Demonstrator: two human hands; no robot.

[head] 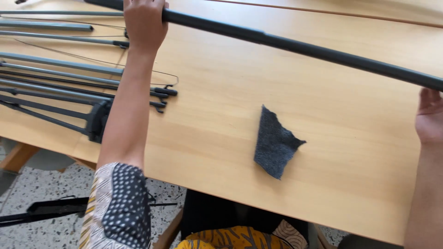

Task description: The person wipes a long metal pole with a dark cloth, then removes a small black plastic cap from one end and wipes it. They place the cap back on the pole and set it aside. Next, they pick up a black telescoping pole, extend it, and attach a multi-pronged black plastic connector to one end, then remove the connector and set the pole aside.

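Head view, both hands (144,23) gripping black pole (295,46)

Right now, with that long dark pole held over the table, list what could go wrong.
1. The left hand grips the long dark pole near one end while the right hand sits just under the far end; whether it grips is unclear, so that end might drop.
2. Swinging the pole could sweep the grey cloth scrap off the wooden table.
3. The left forearm crosses the bundle of rods and wires; it might snag a wire.
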